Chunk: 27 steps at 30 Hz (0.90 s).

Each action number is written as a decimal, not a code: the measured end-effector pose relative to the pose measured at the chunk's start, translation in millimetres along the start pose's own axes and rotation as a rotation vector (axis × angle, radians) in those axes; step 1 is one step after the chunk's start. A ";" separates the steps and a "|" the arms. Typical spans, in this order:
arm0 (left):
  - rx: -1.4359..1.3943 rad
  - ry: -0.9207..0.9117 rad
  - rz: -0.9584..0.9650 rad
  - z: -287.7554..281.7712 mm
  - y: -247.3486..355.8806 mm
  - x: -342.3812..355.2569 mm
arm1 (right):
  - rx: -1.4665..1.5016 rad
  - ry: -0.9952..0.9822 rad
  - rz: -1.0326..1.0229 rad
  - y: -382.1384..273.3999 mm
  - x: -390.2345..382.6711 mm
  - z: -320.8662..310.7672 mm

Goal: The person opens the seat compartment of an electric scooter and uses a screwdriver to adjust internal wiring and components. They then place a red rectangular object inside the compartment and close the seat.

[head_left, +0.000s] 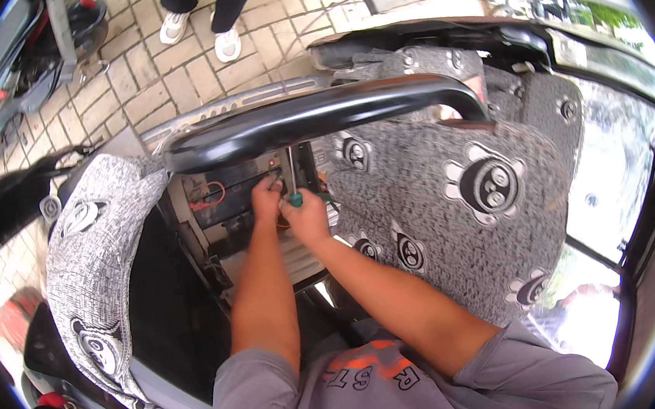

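Observation:
Inside an open compartment, my right hand grips a screwdriver by its green handle, its metal shaft pointing away from me. My left hand is just left of it, fingers curled beside the dark battery blocks; what it holds, if anything, is too small to make out. A red wire loop lies on the blocks. A glossy black curved bar arches over the compartment. A raised grey seat cushion with cartoon patches stands at the right.
A patterned grey cover curves along the left. A person's legs and white shoes stand on pavers beyond. Other vehicles are at upper left. A metal-framed clear panel borders the right, with more patterned cushions behind the raised one.

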State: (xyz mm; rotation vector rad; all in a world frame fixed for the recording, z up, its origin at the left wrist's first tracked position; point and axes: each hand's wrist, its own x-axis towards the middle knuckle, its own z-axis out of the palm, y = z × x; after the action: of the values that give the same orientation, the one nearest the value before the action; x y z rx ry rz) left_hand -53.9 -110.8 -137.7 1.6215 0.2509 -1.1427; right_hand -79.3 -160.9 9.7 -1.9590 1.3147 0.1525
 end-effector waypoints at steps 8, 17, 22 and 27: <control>-0.207 0.217 -0.081 -14.6 5.0 -26.6 | 0.053 0.017 0.071 32.5 42.9 53.1; -0.502 0.109 -0.114 -14.3 17.7 -40.5 | 0.331 -0.163 0.093 54.1 51.2 50.5; -0.413 0.106 -0.075 -22.5 5.7 -36.4 | 0.506 -0.295 0.122 54.7 49.6 53.1; -0.521 0.092 -0.127 -20.4 9.4 -36.8 | 0.333 -0.236 0.058 53.6 51.5 51.7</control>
State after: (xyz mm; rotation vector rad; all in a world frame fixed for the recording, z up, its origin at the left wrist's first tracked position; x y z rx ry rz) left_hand -55.6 -83.5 -104.4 1.2059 0.6616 -0.9924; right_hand -84.8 -175.7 -79.4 -1.5727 1.1600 0.1754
